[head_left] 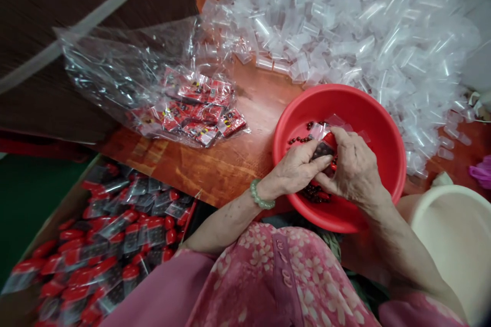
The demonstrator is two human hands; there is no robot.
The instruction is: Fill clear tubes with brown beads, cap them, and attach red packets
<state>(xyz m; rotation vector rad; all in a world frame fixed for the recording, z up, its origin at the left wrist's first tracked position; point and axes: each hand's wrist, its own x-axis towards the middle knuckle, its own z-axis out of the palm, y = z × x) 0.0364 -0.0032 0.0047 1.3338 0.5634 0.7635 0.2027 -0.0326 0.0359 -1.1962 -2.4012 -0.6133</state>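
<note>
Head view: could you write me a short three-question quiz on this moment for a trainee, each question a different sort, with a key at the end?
1. Short answer: on which wrist is the pale green bead bracelet?
2. True or false: the red printed packets lie to the left of the red basin.
3. Fill in the missing word: the left hand holds a small container of dark beads with a ____ end, which the right hand touches.

Key:
1. The left wrist.
2. True.
3. Red.
</note>
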